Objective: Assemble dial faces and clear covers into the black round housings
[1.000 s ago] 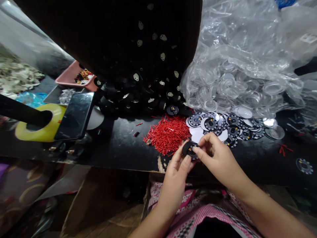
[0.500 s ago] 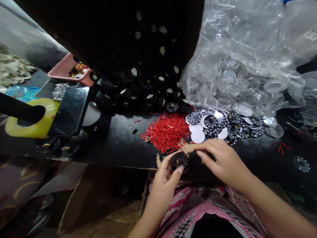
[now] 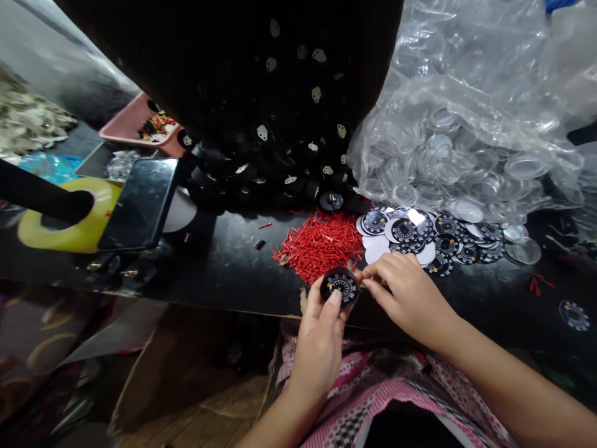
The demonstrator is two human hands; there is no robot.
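Observation:
My left hand (image 3: pixel 321 339) grips a small black round gauge (image 3: pixel 341 285) with a white dial face, thumb on its front, at the near edge of the black table (image 3: pixel 224 267). My right hand (image 3: pixel 405 292) rests just right of the gauge, its fingertips pinched together beside its rim; what they pinch is too small to see. A heap of red needles (image 3: pixel 321 244) lies just beyond the gauge. Printed dial discs (image 3: pixel 420 236) are spread to the right of the needles.
A pile of black gauge housings (image 3: pixel 280 168) fills the back centre. A clear bag of transparent round covers (image 3: pixel 466 143) sits at the back right. On the left stand a phone (image 3: pixel 140 208), a yellow tape roll (image 3: pixel 69 227) and a pink tray (image 3: pixel 140 127).
The left hand dropped toward my lap with the gauge, then lifted it to the table edge, dial face up. The right hand left the gauge and now pinches beside it.

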